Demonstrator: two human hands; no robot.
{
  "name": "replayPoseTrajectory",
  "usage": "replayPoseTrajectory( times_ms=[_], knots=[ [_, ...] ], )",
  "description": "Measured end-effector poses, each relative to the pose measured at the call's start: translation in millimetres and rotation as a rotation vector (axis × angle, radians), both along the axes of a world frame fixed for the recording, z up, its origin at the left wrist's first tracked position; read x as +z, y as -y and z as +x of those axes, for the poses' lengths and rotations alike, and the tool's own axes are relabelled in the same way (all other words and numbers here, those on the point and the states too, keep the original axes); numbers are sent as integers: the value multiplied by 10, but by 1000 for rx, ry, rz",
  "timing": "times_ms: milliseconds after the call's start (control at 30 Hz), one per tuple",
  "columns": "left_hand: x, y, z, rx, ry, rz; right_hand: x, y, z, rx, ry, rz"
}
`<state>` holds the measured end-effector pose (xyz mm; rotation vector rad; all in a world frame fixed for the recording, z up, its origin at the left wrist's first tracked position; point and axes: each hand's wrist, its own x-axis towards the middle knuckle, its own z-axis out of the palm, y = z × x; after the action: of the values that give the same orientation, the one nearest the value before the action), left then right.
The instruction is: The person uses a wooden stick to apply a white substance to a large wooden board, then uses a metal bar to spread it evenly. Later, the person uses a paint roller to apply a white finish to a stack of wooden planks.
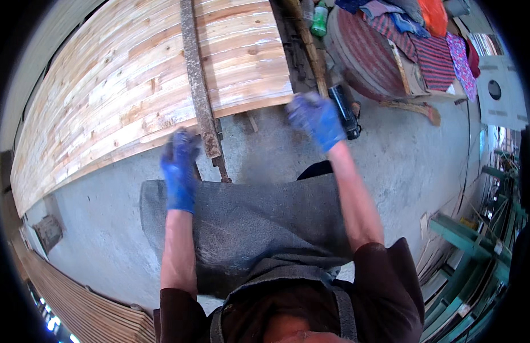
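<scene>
A large panel of glued pale wood strips (139,80) spans the upper left. Across it lies a narrow, rough, crusted metal bar (195,68), which sticks out past the near edge. My left hand (180,171), in a blue glove, is at that edge just left of the bar. At the panel's near right corner is my right hand (317,119), also blue-gloved and smeared by motion. Blur hides whether either hand grips the wood. A grey apron (259,223) hangs in front of me, below both hands.
Right of the panel are a black cylinder (345,113), a green bottle (319,20) and a large reddish round object (362,54), with cloths (433,60) beside it. Green metal framing (465,234) stands at lower right. Stacked long boards (82,303) lie at lower left.
</scene>
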<state>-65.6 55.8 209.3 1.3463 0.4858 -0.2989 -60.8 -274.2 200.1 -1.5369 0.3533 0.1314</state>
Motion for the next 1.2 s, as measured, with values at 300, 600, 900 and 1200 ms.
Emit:
replayPoseTrajectory(
  times_ms=[300,600,900,1200],
  knots=[
    [-719,1227,138,-36,-450,-627,-645,287,627,88,-414,-84],
    [-1079,1303,468,44,-293,-776,-629,253,612,-47,-474,91],
    [-1030,1326,420,83,-299,-788,-671,245,581,-119,-443,113],
    [-1012,1272,435,103,-258,-773,-471,110,537,-49,-439,40]
  ],
)
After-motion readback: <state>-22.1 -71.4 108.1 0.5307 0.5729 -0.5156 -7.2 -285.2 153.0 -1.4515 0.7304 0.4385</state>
